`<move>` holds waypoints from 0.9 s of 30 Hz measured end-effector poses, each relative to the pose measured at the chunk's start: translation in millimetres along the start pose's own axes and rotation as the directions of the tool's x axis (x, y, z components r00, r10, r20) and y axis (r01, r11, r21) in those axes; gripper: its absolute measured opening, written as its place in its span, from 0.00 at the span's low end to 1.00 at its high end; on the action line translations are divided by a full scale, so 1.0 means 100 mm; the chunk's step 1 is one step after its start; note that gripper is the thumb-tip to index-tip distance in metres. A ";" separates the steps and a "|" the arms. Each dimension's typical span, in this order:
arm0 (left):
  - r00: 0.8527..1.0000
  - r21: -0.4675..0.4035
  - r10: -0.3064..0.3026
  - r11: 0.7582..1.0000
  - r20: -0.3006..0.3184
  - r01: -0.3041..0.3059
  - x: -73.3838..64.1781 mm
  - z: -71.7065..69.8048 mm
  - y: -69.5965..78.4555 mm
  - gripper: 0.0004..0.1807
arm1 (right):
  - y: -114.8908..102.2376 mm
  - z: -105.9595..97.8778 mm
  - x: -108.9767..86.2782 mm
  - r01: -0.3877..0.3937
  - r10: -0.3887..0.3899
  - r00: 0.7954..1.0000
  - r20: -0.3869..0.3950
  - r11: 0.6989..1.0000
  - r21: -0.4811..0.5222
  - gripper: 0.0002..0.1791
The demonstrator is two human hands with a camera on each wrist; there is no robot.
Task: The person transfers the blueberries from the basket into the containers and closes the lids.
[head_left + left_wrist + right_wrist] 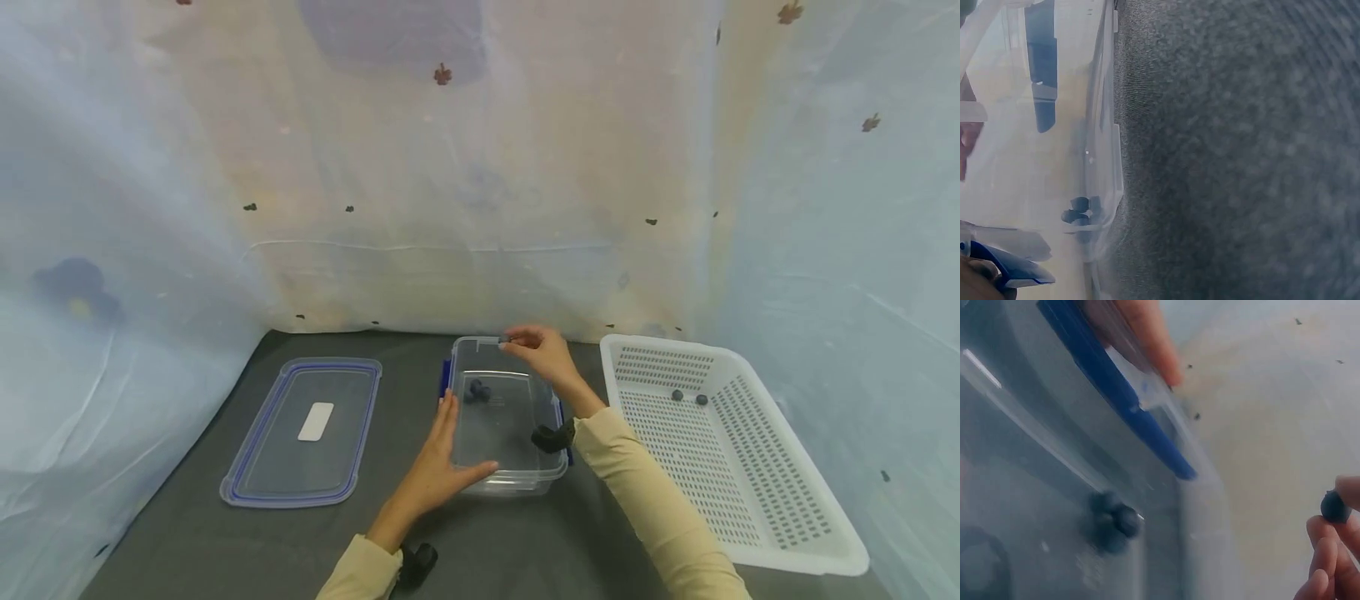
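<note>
Between thumb and fingertips, my right hand (546,357) pinches a blueberry (1335,507) above the far end of a clear plastic container (506,437). The container has blue side clips and no lid on it. A small cluster of blueberries (477,391) lies on its bottom, toward the left side. My left hand (433,467) rests against the container's near left side, fingers straight and thumb spread along the near edge. In the right wrist view, a finger (1154,344) of that hand shows beside the blue clip (1122,403).
A clear lid (281,467) with a blue seal and a white label lies on the dark grey table (405,375) at left. To the right stands a white perforated basket (806,450) holding two blueberries (677,395). A patterned curtain (465,208) hangs behind.
</note>
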State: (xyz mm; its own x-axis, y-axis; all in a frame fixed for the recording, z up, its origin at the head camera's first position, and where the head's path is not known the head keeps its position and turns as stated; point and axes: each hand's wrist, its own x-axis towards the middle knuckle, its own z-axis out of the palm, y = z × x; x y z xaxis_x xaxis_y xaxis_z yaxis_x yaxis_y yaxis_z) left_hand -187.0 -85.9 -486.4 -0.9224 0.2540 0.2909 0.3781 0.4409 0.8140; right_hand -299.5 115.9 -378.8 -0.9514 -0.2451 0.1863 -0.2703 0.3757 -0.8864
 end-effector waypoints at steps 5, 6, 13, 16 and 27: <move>1.000 -0.005 -0.019 1.000 0.001 0.019 -0.01 0.00 0.00 0.64 | 0.11 0.25 0.09 -0.078 0.079 0.996 0.047 0.997 -0.016 0.19; 1.000 -0.007 -0.021 1.000 0.000 0.021 -0.01 0.00 0.00 0.64 | 0.15 0.29 0.11 -0.086 0.087 0.995 0.049 0.996 -0.029 0.19; 1.000 -0.025 -0.025 0.999 -0.004 0.025 -0.01 0.00 -0.01 0.63 | 0.36 0.51 0.25 -0.096 0.097 0.995 0.035 0.995 -0.024 0.14; 1.000 -0.024 -0.029 0.999 0.001 0.029 -0.02 -0.01 -0.01 0.63 | 0.40 0.57 0.29 -0.089 0.092 0.995 0.036 0.994 -0.065 0.14; 1.000 -0.012 -0.007 1.000 -0.002 0.007 -0.01 0.00 -0.01 0.63 | 0.52 0.69 0.34 -0.165 0.182 0.982 0.052 0.957 -0.239 0.13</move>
State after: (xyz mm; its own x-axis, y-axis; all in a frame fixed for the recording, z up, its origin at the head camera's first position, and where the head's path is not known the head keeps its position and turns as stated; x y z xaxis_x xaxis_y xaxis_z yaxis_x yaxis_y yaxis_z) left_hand -186.6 -86.6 -487.7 -0.9254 0.2490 0.2858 0.3703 0.4322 0.8223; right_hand -336.1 65.1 -448.0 -0.9757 -0.2190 -0.0010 -0.1369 0.6135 -0.7778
